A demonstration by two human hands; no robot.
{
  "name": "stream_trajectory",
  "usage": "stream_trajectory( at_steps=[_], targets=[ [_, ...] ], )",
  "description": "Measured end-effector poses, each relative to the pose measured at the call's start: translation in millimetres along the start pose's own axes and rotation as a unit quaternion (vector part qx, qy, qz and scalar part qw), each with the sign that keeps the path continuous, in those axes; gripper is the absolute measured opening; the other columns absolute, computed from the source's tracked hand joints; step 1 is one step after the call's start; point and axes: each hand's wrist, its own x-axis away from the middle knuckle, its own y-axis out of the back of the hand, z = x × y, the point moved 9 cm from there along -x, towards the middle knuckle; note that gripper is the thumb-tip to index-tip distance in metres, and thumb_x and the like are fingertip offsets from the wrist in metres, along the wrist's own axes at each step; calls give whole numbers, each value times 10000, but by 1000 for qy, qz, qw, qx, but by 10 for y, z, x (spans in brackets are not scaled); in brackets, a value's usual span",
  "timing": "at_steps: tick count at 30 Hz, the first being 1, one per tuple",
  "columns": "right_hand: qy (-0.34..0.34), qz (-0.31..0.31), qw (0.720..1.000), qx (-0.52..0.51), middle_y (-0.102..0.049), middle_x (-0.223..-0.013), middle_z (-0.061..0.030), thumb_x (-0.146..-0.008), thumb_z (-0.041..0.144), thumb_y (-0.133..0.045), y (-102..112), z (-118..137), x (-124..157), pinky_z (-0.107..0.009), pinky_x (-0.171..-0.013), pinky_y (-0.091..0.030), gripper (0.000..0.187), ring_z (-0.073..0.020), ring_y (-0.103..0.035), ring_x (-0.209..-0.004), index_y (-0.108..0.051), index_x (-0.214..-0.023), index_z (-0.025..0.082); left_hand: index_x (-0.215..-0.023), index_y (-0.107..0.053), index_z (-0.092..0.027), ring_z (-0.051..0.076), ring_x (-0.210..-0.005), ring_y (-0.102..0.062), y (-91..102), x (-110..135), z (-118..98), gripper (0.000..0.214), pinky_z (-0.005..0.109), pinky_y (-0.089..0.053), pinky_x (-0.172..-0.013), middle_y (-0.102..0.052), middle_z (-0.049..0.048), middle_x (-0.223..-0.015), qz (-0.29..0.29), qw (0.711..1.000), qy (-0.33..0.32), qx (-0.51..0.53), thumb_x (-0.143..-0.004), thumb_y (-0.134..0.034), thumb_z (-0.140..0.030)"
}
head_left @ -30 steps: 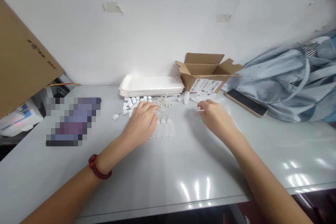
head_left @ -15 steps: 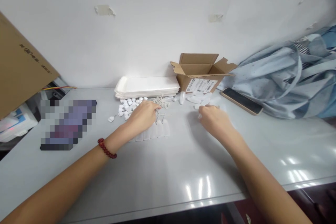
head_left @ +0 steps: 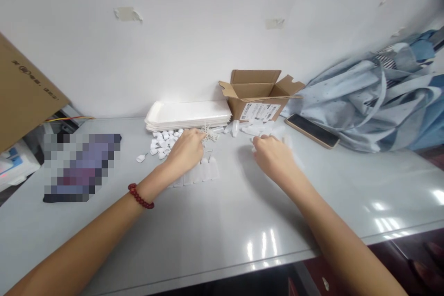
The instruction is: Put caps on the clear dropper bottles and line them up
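My left hand [head_left: 187,150], with a red bead bracelet [head_left: 140,196] on the wrist, is closed in a pinch beside a bundle of thin white cords [head_left: 210,132]. What its fingertips hold is too small to make out. Under and in front of it lies a row of flat translucent sleeves [head_left: 206,170], some with short cords at the top. A pile of small white caps [head_left: 160,143] sits to its left. My right hand [head_left: 272,153] has its fingers curled just above the table, near loose clear plastic pieces [head_left: 255,127]; its fingertips' contents are hidden.
A stack of white trays or envelopes [head_left: 189,115] and an open cardboard box [head_left: 258,97] stand against the wall. A phone [head_left: 312,131] lies right of the box, beside a pile of blue-grey cloth [head_left: 350,97]. At left are a blurred-out dark object [head_left: 83,166] and a cardboard sheet [head_left: 27,92].
The view has turned slightly right, so everything sits further left. Both hands stay in nearly the same places over the table, still with fingers closed.
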Motion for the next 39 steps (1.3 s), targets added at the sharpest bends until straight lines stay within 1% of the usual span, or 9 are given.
stream_trajectory(
  at_steps=[7,11,14,16,19,22,29,33,39],
  targets=[
    [-5,-17,1000,-20,-654,-932,-143,-862,92,-523,42,20,9,-313,-628,-376,130,-276,-612,-905,-625,-936,127,-977,-713,-160,265,-1061,-601,118,-14,19,415,375,-491,-909,-677,89,-1083,-32,999,16,10,-789,-365,-35],
    [-6,-34,998,-48,-639,-1010,-146,-888,115,-506,88,32,15,-300,-607,-389,181,-276,-597,-964,-604,-1038,140,-1044,-713,-185,252,-1027,-618,105,-4,25,455,364,-497,-891,-707,53,-1060,-13,1000,11,11,-786,-369,-36],
    [-5,-77,989,-127,-619,-1094,-149,-894,132,-516,172,32,25,-313,-649,-428,229,-271,-607,-955,-591,-1111,136,-1005,-732,-199,257,-977,-630,31,20,11,448,369,-506,-846,-724,48,-1002,15,1000,0,6,-783,-380,-34],
    [12,-116,970,-212,-620,-1097,-138,-881,132,-540,244,46,42,-324,-690,-459,245,-238,-627,-871,-590,-1120,125,-954,-743,-192,268,-943,-632,-26,35,-10,419,380,-506,-818,-719,69,-954,30,1000,-6,-1,-785,-393,-37],
    [47,-167,920,-352,-640,-1048,-99,-843,128,-573,341,58,81,-319,-713,-497,209,-185,-632,-774,-609,-1048,144,-872,-743,-159,293,-935,-616,-85,43,-43,386,401,-500,-792,-684,116,-906,34,999,-9,-14,-790,-390,-26],
    [51,-184,874,-446,-651,-1002,-79,-816,150,-581,377,37,108,-319,-704,-519,165,-176,-634,-766,-607,-978,169,-815,-732,-139,298,-926,-607,-107,33,-58,376,406,-496,-791,-652,130,-852,31,999,-11,-16,-793,-377,-16],
    [20,-135,819,-557,-646,-974,-65,-769,175,-593,286,16,69,-304,-692,-490,147,-162,-606,-774,-560,-912,173,-1028,-715,-136,255,-986,-630,52,-1,14,446,363,-510,-860,-673,98,-1076,2,999,23,34,-784,-363,-15],
    [12,-114,785,-608,-616,-916,-38,-744,195,-616,185,30,27,-293,-665,-453,147,-150,-576,-751,-536,-867,179,-1114,-680,-149,207,-907,-650,178,80,13,458,333,-542,-801,-647,58,-1174,-17,996,37,75,-825,-340,-44],
    [16,-58,723,-688,-582,-784,-5,-717,247,-680,73,182,25,-282,-647,-428,194,-146,-557,-726,-545,-835,174,-1092,-672,-104,240,-1003,-585,316,417,-83,443,395,-519,-832,-623,121,-1097,-113,988,-67,85,-827,-328,-13]
  ],
)
